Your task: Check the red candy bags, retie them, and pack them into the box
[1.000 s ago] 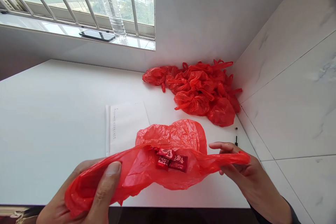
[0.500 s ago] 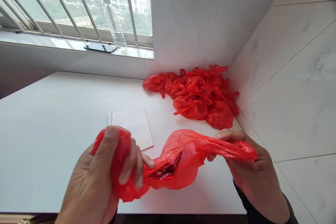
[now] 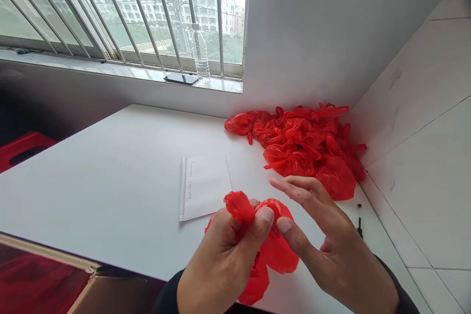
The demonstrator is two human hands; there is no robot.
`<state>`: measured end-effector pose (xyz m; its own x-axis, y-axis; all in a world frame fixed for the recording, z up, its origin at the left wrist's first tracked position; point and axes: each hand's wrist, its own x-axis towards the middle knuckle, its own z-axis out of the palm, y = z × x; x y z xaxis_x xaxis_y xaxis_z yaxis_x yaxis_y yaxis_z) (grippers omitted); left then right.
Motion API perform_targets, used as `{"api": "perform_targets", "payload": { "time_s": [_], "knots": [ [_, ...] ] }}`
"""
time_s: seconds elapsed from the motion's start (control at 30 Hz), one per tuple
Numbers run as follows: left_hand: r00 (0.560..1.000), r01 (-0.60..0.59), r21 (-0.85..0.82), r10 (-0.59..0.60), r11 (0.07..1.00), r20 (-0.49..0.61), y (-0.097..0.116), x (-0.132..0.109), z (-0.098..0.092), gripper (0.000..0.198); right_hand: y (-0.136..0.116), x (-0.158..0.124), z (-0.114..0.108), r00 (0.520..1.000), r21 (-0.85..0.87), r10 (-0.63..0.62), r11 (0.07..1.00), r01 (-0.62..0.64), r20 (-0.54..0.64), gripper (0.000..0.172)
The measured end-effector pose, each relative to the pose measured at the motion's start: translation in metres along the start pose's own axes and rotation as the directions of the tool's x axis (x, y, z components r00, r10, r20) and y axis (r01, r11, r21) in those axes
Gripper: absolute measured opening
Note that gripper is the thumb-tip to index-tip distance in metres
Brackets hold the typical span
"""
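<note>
A thin red plastic bag (image 3: pixel 281 252) is bunched up over the front of the table. My left hand (image 3: pixel 224 260) pinches its gathered neck between thumb and fingers, and a crumpled end sticks up above the thumb. Lower down, part of the bag hangs below the hand; a small dark red patch shows there, too hidden to name. My right hand (image 3: pixel 327 240) is open beside the bag, fingers stretched out and thumb tip close to the bag's edge; whether it touches, I cannot tell.
Several knotted red bags (image 3: pixel 305 142) are heaped in the far right corner. A white printed booklet (image 3: pixel 206 186) lies mid-table. On the windowsill are a phone (image 3: pixel 181 78) and a clear bottle (image 3: pixel 200 54). A cardboard box (image 3: pixel 106 294) stands below the front edge.
The bag was stretched between both hands; now it is gathered in my left hand. My right hand has let go and opened. The view has swung left.
</note>
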<state>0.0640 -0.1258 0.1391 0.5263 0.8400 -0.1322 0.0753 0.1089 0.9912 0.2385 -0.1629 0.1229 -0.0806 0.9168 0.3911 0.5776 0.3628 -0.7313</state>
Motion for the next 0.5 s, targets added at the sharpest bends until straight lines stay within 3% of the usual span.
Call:
{"api": "perform_targets", "payload": {
  "time_s": [0.1,0.2,0.27,0.33,0.43,0.5],
  "knots": [
    [0.995,0.103,-0.173,-0.103,0.98,0.008,-0.007,0.0,-0.006,0.045,0.004,0.002,0.001,0.993,0.133,0.076,0.987,-0.087,0.089,0.011],
    [0.976,0.215,-0.387,-0.214,0.897,0.048,-0.014,0.002,-0.013,0.036,-0.001,0.0,0.002,0.995,0.206,0.086,0.974,-0.093,0.042,0.011],
    [0.972,0.228,-0.447,-0.233,0.865,0.045,-0.017,0.004,-0.018,0.032,-0.005,-0.003,0.004,0.996,0.214,0.063,0.974,-0.074,0.061,0.009],
    [0.983,0.182,-0.364,-0.173,0.914,0.056,-0.019,0.004,-0.024,0.026,-0.006,-0.004,0.007,0.994,0.212,0.036,0.975,-0.058,0.107,0.009],
    [0.987,0.066,-0.168,-0.04,0.984,0.153,-0.023,0.001,-0.028,0.018,0.002,-0.001,0.014,0.997,0.211,-0.006,0.978,-0.009,0.071,0.006],
    [0.987,-0.022,-0.03,0.026,0.999,0.16,-0.028,-0.003,-0.028,0.012,0.01,0.004,0.021,0.996,0.233,-0.038,0.972,0.018,0.081,0.02]
  ]
}}
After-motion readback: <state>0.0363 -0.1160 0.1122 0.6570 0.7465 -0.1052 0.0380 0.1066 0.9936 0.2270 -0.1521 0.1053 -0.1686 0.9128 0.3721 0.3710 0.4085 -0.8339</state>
